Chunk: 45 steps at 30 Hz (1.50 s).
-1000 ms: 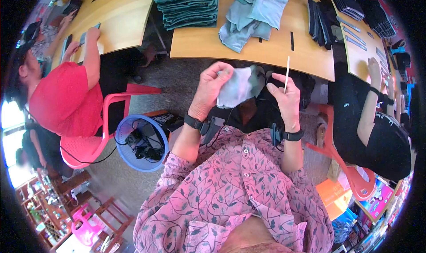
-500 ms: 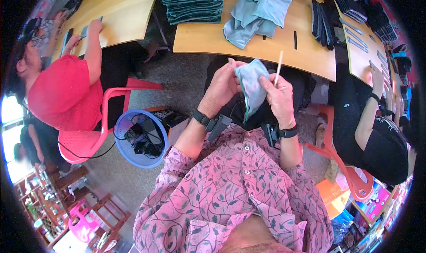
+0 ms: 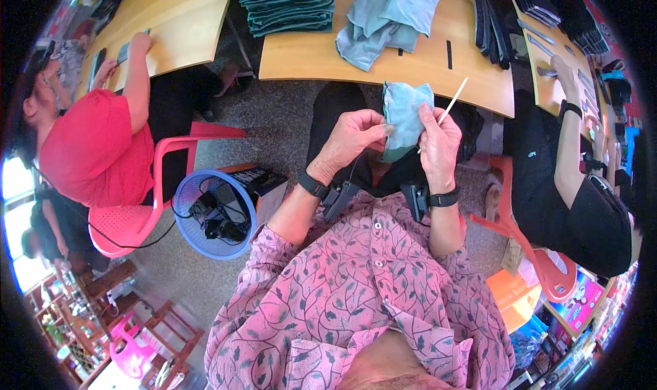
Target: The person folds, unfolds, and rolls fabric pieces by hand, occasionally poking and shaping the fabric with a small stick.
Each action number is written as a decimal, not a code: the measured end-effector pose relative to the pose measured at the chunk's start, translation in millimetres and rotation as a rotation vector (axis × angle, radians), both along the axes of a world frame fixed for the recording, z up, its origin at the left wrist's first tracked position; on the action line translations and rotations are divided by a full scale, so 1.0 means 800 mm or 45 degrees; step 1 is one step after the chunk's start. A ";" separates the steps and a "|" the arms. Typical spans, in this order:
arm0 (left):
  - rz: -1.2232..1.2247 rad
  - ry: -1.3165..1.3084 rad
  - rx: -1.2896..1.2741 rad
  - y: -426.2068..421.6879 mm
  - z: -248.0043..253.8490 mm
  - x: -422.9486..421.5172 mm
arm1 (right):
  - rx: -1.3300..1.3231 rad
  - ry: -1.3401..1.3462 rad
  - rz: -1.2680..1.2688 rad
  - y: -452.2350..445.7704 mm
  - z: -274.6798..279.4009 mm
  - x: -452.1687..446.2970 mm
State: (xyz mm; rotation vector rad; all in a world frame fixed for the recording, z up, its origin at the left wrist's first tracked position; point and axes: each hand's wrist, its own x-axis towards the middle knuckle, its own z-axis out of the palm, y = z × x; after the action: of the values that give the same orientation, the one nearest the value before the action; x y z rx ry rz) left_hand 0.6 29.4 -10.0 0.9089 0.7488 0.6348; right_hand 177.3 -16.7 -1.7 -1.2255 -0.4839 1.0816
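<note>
Speckled grey floor below, wooden table at 12 o'clock, and the person's 2 hands are up just short of its near edge. Left hand has thumb and fingertips pinched on the 9 o'clock edge of a small blue-green cloth piece. Right hand is clamped on the 3 o'clock side, thumb flat on the face. So the cloth sits between them, roughly upright, and gripping opposite sides probably stops it flopping, cos it looks soft. Right hand's also got a thin pale stick poking out toward 1 o'clock, presumably tucked there so the thumb can stay on the fabric.

Further out on the table: a loose heap of similar fabric at 12, likely there for easy reach; a dark green stack at 11, squared up probably so it won't topple; folded dark strips between 1 and 2. Blue basket at 8 holds black cables, maybe to keep them from underfoot. 2 co-workers too: 1 in red at 9, 1 in black at 4.
</note>
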 end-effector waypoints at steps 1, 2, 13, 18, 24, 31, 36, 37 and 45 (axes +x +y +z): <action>-0.002 0.001 0.002 -0.001 -0.001 0.000 | 0.000 -0.012 -0.013 0.001 -0.002 -0.001; -0.003 0.002 0.004 -0.001 -0.003 0.000 | -0.001 -0.023 -0.026 0.001 -0.004 -0.001; 0.218 -0.113 -0.026 0.001 -0.016 -0.002 | 0.059 -0.603 0.042 -0.016 0.012 -0.023; 0.235 -0.178 -0.098 -0.003 -0.014 0.002 | 0.076 -0.526 0.251 -0.019 0.001 -0.035; 0.233 -0.091 0.024 -0.007 -0.016 0.009 | 0.046 -0.756 0.260 -0.019 -0.002 -0.030; 0.204 -0.050 0.123 -0.008 -0.021 0.011 | -0.039 -0.857 0.311 -0.022 -0.011 -0.023; 0.229 -0.133 0.055 -0.010 -0.018 0.012 | -0.063 -0.528 0.290 -0.021 -0.003 -0.026; 0.254 -0.137 0.008 -0.010 -0.018 0.012 | -0.062 -0.530 0.290 -0.021 -0.001 -0.029; 0.224 -0.118 -0.032 -0.008 -0.020 0.009 | 0.120 -0.976 0.263 -0.017 -0.006 -0.028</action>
State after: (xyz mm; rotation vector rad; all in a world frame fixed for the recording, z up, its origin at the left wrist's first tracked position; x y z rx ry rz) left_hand 7.9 23.2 -25.6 0.7909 0.7569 0.8151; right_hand 154.5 -30.6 -6.2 -1.5095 -1.2530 0.7105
